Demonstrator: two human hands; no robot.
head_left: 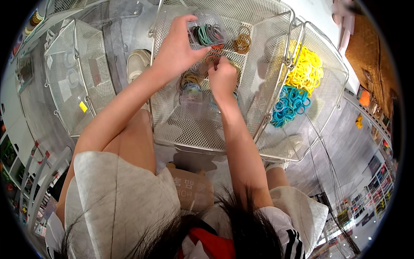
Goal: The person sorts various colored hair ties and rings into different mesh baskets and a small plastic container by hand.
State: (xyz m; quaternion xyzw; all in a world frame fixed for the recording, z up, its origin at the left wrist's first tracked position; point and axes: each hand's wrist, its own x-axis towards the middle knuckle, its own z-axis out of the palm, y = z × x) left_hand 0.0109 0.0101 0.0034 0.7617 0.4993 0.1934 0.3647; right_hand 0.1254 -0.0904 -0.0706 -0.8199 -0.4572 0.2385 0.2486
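My left hand (pixel 176 48) holds a small clear plastic box (pixel 204 16) tilted above a wire mesh basket (pixel 187 132). Inside the box are black, green and grey hair ties (pixel 207 34). Just below it, my right hand (pixel 223 77) reaches into the basket with its fingers curled together beside orange-red hair ties (pixel 217 48); whether they pinch one is hidden. Brown hair ties (pixel 242 43) lie on the basket's far right. Left of my right hand are tan and pale hair ties (pixel 190 81), with another clear box (pixel 192 108) nearer me.
A second mesh basket (pixel 310 142) adjoins on the right, with yellow bands (pixel 305 69) and teal bands (pixel 289 105) in heaps. On the left stands a third mesh basket (pixel 103 81) with clear round containers (pixel 73 77). Raised wire handles stick up between the baskets.
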